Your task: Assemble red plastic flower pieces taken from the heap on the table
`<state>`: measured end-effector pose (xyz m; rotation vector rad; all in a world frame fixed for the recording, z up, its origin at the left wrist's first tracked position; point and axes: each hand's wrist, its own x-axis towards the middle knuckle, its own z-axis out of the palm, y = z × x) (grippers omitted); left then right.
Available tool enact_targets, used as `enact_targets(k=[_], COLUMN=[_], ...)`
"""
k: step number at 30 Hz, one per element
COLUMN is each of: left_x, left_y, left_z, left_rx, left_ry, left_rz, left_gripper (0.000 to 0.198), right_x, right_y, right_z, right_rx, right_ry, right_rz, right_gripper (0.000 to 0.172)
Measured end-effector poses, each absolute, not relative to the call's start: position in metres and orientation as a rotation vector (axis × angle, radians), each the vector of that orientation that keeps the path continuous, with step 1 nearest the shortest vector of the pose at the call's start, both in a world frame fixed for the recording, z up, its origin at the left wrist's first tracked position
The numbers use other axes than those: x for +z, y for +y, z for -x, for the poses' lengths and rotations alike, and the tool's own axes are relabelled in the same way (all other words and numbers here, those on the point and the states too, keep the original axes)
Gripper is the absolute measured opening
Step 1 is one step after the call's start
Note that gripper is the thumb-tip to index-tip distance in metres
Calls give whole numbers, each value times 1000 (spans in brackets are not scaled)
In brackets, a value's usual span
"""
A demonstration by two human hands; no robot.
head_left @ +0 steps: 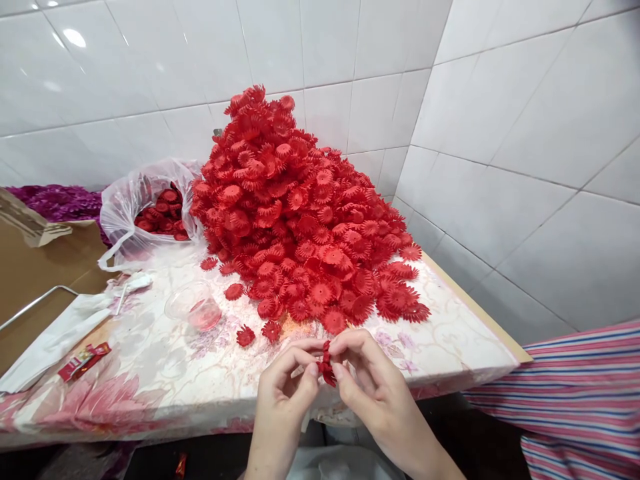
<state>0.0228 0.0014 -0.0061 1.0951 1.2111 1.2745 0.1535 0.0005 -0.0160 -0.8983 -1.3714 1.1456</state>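
both hands pinch one red flower (327, 364) between fingertips, left hand (285, 390) and right hand (373, 383) meeting just over the desk (450, 340) edge, near a big red pile (305, 220) and a cup (196, 305).

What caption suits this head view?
Both hands, left hand and right hand, pinch a red flower before the pile.

Table centre: heap of red plastic flower petals (305, 220) on floral-clothed table (450, 340), against tiled wall (150, 60).
Left of heap: clear plastic bag (145, 207).
Before heap: clear plastic cup (196, 305).
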Motion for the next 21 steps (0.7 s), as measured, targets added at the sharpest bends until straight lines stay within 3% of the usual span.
enact_targets(k=[5, 10, 21], left_x=[-3, -4, -6], left_y=[1, 2, 9], left_z=[-27, -23, 11], left_rx=[1304, 1244, 1388], left_ry=[1172, 1219, 1830], left_rz=[-1065, -1228, -1617], left_gripper=[10, 17, 22], right_x=[-11, -12, -22], right_y=[0, 1, 9], right_z=[-152, -157, -152], right_rx=[1085, 1043, 893], right_ry=[-1380, -1486, -1558], right_rz=[938, 977, 1039], right_gripper=[16, 16, 16])
